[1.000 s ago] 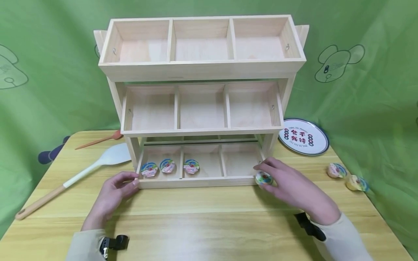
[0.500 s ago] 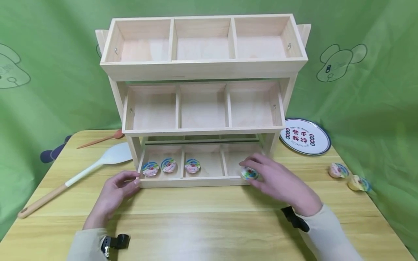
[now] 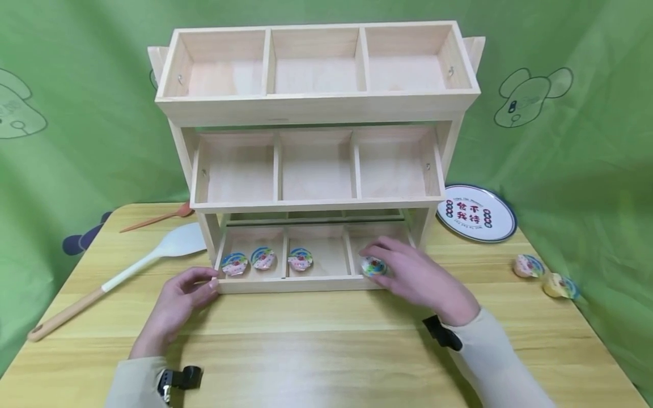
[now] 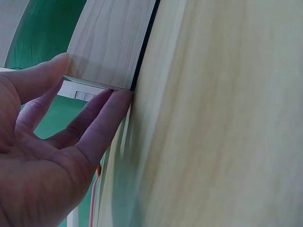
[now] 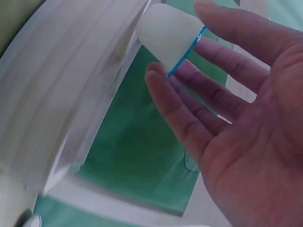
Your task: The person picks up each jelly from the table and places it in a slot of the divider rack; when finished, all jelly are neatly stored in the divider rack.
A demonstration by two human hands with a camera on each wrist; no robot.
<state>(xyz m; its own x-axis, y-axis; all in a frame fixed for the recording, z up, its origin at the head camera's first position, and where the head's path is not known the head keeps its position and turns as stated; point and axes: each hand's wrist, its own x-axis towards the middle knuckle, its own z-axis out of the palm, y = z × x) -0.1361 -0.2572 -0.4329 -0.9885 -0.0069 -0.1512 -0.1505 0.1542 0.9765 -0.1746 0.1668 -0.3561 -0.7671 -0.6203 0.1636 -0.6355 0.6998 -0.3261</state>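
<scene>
R hand (image 3: 415, 276): narrow grip, pinching jelly cup (image 5: 165, 33) at rim, lid (image 3: 373, 265) up. Cup at R compartment (image 3: 361, 231) of btm tray (image 3: 250, 287), by front rail (image 3: 316, 284); clearance hard to tell. L hand (image 3: 176, 297) pinches tray's L front corner, prob. steadying. Best: clear rail, lower gently, keep lid up, let go w/o nudging tray.

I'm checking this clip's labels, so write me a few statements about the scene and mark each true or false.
1. The right hand holds a lidded cup. True.
2. The left hand holds the left end of the bottom tray. True.
3. The bottom tray's middle compartment holds three cups. False: it holds one pink cup.
4. The two cups near the table's right edge are both pink. False: one is yellow.
5. The round plate lies left of the rack in the head view. False: it lies right.
</scene>
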